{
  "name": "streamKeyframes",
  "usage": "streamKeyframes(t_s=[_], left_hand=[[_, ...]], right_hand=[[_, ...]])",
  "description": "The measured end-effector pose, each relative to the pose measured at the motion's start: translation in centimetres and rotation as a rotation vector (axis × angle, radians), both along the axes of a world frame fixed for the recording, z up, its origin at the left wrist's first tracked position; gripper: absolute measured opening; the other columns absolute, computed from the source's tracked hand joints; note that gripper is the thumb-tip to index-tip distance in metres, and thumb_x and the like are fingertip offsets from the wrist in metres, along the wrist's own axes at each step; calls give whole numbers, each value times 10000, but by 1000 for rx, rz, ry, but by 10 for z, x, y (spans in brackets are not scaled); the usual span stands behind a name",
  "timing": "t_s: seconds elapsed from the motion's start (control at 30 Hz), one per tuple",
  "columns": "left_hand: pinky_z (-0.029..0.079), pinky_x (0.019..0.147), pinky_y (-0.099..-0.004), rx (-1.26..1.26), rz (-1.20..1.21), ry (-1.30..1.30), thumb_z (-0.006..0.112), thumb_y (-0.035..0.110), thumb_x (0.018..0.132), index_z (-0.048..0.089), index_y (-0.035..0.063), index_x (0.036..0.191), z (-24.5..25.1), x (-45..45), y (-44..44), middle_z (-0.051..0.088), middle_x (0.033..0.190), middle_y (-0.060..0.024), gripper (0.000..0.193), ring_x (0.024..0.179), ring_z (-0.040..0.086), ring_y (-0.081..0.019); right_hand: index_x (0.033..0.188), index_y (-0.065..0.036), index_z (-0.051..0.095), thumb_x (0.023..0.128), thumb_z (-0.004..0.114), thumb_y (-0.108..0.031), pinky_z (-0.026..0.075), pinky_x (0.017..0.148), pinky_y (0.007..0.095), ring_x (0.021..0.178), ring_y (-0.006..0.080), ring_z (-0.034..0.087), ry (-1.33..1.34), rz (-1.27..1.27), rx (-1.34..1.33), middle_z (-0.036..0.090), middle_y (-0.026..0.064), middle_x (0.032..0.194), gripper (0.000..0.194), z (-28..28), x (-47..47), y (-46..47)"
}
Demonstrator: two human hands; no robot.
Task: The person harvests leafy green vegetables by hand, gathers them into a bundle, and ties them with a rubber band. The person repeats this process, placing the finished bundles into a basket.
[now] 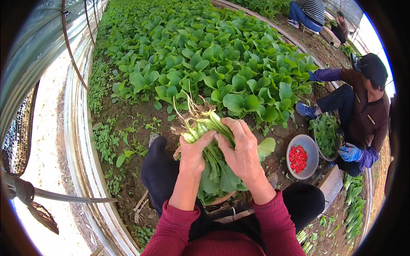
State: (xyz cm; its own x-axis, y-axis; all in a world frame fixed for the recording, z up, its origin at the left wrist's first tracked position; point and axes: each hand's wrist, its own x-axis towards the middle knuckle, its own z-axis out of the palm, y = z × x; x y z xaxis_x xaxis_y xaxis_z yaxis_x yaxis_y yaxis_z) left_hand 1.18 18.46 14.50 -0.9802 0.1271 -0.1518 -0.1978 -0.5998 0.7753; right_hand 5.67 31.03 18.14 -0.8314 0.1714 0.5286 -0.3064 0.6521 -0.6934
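Observation:
Between my two hands is a bunch of leafy greens [213,156], its pale stems and roots pointing away from me and its leaves hanging toward my lap. My left hand [193,153] grips the stems from the left, thumb across them just below the roots. From the right, my right hand [240,148] closes around the same stems, its thumb almost meeting the left one. Thin, soil-covered roots [192,110] stick out beyond the fingers. The palms and the inner stems are hidden. Below the leaves, part of a brownish rim [221,199] shows.
A dense bed of greens [205,54] grows ahead. At right, a grey basin [302,156] holds red strips [298,159], beside a container of leaves [325,136] and a seated co-worker [365,105]. Plastic greenhouse sheeting [86,144] runs along the left. Picked bunches [355,204] lie at lower right.

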Motion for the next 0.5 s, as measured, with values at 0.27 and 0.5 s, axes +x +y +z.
streamKeyframes(t_s=[0.27, 0.5], left_hand=[[532, 912, -346, 85, 15, -111, 783, -57, 746, 642, 34, 1172, 0, 0, -2, 711, 1065, -66, 458, 974, 681, -189], [531, 957, -394, 110, -49, -6, 639, 5, 877, 556, 6, 1258, -4, -3, 1, 672, 1183, -160, 390, 1069, 656, -253]], right_hand=[[1240, 11, 625, 809, 599, 105, 501, 717, 320, 786, 273, 610, -113, 60, -189, 632, 162, 989, 441, 9, 3, 12], [1271, -6, 619, 834, 592, 121, 519, 734, 338, 835, 259, 646, -69, -74, 37, 639, 154, 1037, 455, 7, 17, -16]])
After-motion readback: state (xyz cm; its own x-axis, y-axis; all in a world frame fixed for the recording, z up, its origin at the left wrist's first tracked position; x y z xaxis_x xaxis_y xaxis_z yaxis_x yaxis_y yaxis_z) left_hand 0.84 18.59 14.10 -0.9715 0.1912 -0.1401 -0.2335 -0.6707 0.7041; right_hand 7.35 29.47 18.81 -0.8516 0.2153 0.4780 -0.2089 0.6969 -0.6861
